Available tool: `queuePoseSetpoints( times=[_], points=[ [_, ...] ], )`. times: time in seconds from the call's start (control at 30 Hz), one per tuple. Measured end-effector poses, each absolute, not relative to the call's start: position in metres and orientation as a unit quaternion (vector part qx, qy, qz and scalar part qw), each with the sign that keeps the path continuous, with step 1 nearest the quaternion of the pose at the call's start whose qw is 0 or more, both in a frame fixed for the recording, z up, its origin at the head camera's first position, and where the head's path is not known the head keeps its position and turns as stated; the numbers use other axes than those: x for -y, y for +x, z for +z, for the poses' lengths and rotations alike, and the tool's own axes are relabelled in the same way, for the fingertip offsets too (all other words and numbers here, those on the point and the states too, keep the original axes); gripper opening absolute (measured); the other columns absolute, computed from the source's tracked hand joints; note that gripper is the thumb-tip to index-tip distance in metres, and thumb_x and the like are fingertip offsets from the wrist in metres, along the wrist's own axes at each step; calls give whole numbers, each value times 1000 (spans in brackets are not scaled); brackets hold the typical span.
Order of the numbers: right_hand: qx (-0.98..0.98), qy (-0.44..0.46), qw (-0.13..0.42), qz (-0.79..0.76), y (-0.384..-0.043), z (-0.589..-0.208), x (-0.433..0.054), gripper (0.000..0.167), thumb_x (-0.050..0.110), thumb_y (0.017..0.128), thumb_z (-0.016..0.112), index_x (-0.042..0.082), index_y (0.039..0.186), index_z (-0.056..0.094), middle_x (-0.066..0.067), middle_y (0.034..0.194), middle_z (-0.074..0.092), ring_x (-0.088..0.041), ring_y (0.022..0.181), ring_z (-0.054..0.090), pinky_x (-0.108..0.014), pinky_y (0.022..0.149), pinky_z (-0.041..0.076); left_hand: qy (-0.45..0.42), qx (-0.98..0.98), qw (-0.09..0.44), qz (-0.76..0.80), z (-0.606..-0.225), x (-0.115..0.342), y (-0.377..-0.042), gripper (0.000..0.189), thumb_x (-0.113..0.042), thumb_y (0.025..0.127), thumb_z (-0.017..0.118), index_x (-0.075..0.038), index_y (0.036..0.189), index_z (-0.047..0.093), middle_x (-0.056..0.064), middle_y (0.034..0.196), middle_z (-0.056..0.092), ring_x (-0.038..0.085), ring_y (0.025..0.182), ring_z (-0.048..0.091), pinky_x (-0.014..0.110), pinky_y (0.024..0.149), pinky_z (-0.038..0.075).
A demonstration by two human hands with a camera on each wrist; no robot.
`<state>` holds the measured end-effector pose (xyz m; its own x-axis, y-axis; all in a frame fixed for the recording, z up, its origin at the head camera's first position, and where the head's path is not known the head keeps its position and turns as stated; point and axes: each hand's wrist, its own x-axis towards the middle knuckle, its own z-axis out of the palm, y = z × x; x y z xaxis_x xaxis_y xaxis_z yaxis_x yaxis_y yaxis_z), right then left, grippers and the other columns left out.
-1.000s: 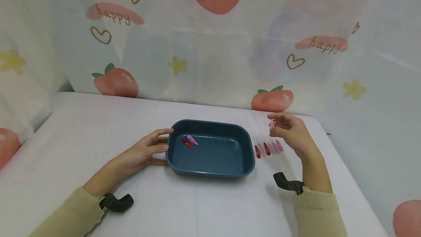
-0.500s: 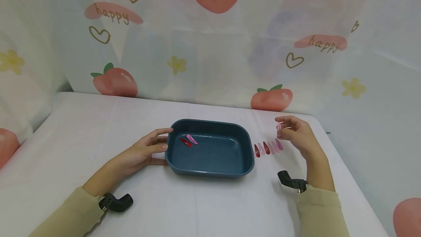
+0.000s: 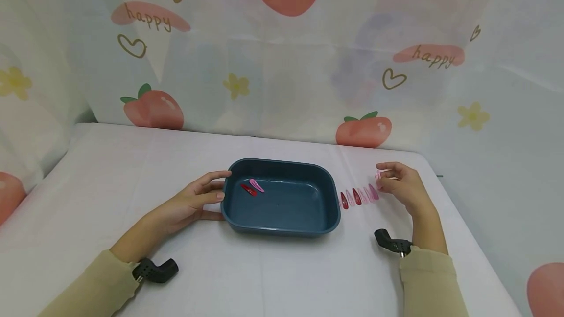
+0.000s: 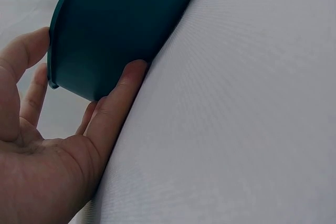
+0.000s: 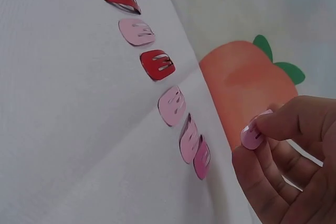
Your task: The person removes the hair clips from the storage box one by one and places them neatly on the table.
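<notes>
A dark blue-green plastic basin [image 3: 282, 212] stands mid-table. My left hand [image 3: 190, 203] touches its left end with spread, mostly straight fingers; in the left wrist view, fingertips meet the rim and outer wall [image 4: 113, 35]. A red hair clip [image 3: 248, 189] and a pink hair clip [image 3: 257, 186] lie inside the basin. My right hand [image 3: 404, 190] pinches a light pink snap hair clip [image 5: 252, 137] between thumb and fingers. It is just above the far right end of a row of hair clips, where a deeper pink clip [image 5: 202, 158] lies.
The row runs from the basin's right side, with a red clip [image 3: 344, 200] near the rim and several pink and red ones beyond. A white cloth [image 3: 176, 155] covers the table. Behind it hangs a printed fabric backdrop [image 3: 286, 72].
My right hand has moved right and lower with the pink hair clip, coming down to the row's far end. The left hand stays at the basin.
</notes>
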<state>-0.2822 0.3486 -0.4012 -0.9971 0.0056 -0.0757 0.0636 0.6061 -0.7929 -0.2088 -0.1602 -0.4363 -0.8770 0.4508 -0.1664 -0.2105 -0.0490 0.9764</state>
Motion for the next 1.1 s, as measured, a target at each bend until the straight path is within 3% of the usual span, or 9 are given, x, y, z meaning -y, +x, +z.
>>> queuePoseSetpoints(
  times=[0.47, 0.73, 1.1],
  points=[
    [-909, 45, 55, -411, -285, -415, -357, 42, 12, 97, 61, 2, 138, 54, -19, 116, 60, -14, 82, 66, -18, 71, 55, 96, -648, 231, 720, -436, 160, -209, 58, -13, 101, 58, -23, 153, 35, 19, 155, 31, 42, 135, 43, 59, 92, 53],
    [-935, 42, 75, -345, -284, -413, -357, 40, 13, 96, 65, 5, 135, 60, -18, 114, 61, -27, 96, 58, -23, 75, 51, 97, -649, 229, 719, -436, 161, -209, 60, -14, 100, 59, -22, 154, 34, 19, 155, 31, 43, 135, 42, 59, 91, 53],
    [-948, 41, 77, -306, -284, -408, -354, 39, 13, 95, 64, 5, 133, 60, -19, 114, 63, -27, 94, 59, -27, 74, 50, 96, -649, 231, 718, -435, 160, -209, 60, -17, 100, 61, -22, 154, 34, 19, 156, 30, 44, 137, 39, 59, 91, 53]
  ],
)
